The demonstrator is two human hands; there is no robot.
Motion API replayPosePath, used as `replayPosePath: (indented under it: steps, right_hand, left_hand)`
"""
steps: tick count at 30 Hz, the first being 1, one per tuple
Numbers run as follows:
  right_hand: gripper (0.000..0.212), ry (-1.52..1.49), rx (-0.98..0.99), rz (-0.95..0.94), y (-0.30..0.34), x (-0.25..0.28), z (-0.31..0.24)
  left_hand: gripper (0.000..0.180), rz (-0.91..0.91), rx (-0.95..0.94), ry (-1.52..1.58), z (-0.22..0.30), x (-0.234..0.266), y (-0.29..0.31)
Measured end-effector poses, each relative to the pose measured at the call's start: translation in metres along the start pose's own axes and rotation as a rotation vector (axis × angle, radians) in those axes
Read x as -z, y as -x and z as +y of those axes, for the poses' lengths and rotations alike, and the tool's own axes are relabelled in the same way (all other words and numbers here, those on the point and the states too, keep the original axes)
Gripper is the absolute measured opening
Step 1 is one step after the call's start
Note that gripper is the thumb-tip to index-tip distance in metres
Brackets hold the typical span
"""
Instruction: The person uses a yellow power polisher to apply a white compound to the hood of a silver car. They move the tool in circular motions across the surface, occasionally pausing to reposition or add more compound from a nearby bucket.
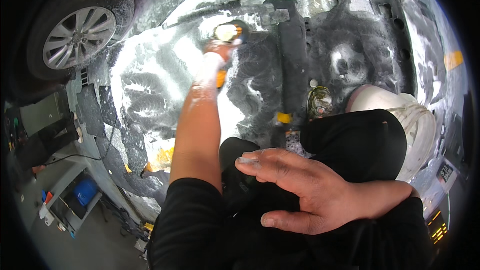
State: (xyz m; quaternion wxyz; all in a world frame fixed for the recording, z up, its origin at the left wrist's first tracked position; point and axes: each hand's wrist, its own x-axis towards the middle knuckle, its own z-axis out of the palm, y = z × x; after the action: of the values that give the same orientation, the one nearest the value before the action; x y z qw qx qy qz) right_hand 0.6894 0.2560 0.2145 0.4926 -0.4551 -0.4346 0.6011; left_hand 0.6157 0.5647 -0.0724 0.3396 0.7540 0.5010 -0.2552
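My left hand (218, 51), blurred by motion, is wrapped round a tool with a round cream end (226, 32) and black and orange parts. Its exact kind cannot be made out. Beneath it lies a dark car floor mat (257, 62) streaked with white foam, and suds coat my wrist. Over my lap my right hand (305, 190) hovers open, fingers stretched out and thumb apart, with nothing in it. A grey smear marks one of its fingertips.
A second dark, wet mat section (327, 45) spreads to the right, near my shoe (320, 101). Beside my knee stands a white bucket (417, 145). A car wheel (80, 37) rises at the far left. Lower left are a grey shelf (65, 185) and a black cable (90, 157).
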Motion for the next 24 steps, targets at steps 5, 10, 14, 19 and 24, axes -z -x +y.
replayPosePath:
  steps: [5,10,14,19,24]
  right_hand:
    - [0.077,-0.008,0.015,-0.063,0.015,0.007,-0.009]
    - [0.076,0.022,-0.002,-0.026,0.021,0.002,-0.003]
    - [0.075,0.065,-0.002,-0.043,0.020,-0.003,-0.001]
    - [0.078,0.034,-0.033,-0.063,0.017,-0.013,-0.002]
    - [0.080,0.038,0.006,-0.052,0.026,-0.010,0.003]
  left_hand:
    - [0.054,-0.022,0.299,0.211,-0.191,0.065,-0.020]
    - [0.049,0.072,0.133,0.370,-0.164,-0.001,0.014]
    - [0.043,-0.006,-0.074,0.106,-0.101,-0.048,0.040]
    - [0.049,0.149,-0.248,-0.022,-0.124,-0.090,0.028]
    - [0.038,0.114,0.250,0.572,-0.233,-0.030,0.034]
